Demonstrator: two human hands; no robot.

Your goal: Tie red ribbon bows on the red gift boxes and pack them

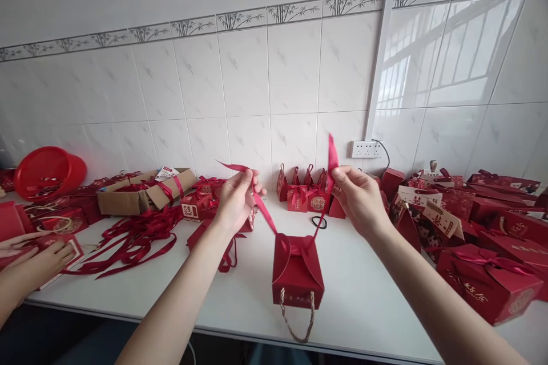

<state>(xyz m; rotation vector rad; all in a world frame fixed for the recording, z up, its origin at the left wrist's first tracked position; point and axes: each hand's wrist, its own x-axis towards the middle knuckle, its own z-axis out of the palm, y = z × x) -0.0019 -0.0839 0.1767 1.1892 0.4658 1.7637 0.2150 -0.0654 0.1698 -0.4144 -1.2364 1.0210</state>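
A dark red gift box point(297, 271) stands near the front edge of the white table, its rope handle point(297, 331) drooping over the edge. A red ribbon point(265, 214) runs through the top of the box, and its two ends rise apart in a V. My left hand point(240, 197) pinches one end, up and to the left of the box. Up on the right, my right hand point(355, 191) pinches the other end between thumb and fingers, with the tip sticking up. Both hands are above the table.
Another person's hands point(47, 254) handle a red box at far left, beside loose ribbons point(132, 239). A cardboard box point(141, 197) and red basin point(51, 174) stand behind. Finished-looking boxes point(488, 279) crowd the right; small ones point(306, 197) line the wall below a power strip point(366, 149).
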